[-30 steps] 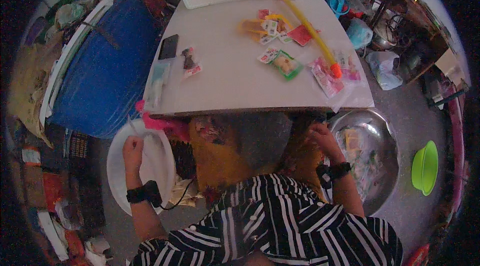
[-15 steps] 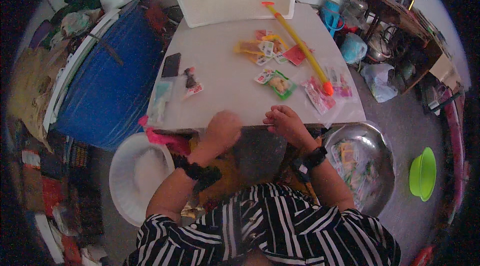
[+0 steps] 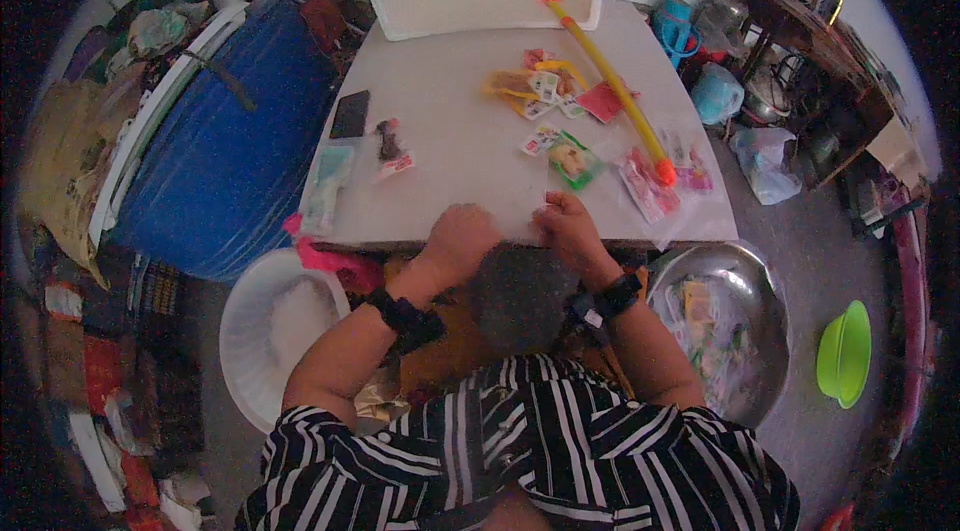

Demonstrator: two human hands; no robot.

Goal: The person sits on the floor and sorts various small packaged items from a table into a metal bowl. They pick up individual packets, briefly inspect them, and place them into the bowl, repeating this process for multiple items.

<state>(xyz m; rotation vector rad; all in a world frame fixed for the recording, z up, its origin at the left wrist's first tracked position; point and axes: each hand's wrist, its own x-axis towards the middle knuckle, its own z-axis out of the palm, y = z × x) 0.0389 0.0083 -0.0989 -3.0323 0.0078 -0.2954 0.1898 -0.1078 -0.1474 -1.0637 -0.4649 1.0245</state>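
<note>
My left hand (image 3: 462,237) is curled closed over the table's front edge, its fingers turned inward and a little blurred. Just across a small gap, my right hand (image 3: 568,229) is also closed, thumb and fingers pinched together. Whatever either hand holds is too small or hidden to make out. Beyond the right hand lies a green snack packet (image 3: 573,160) with pale pieces inside. Nearest the left hand is a small opened packet with dark contents (image 3: 391,148). Yellow packets (image 3: 520,86), a red packet (image 3: 602,102) and pink packets (image 3: 650,186) lie farther right.
A white foam box (image 3: 480,16) stands at the table's (image 3: 450,131) back. A yellow tube with orange ends (image 3: 620,91) lies at the right, a black phone (image 3: 350,115) at the left. Below are a white basin (image 3: 240,331), a steel bowl of packets (image 3: 765,331) and a green basin (image 3: 842,356).
My left hand has moved right, nearer to the right hand, and the gap between them is narrower. The whole view has shifted slightly. The packets lie as before.
</note>
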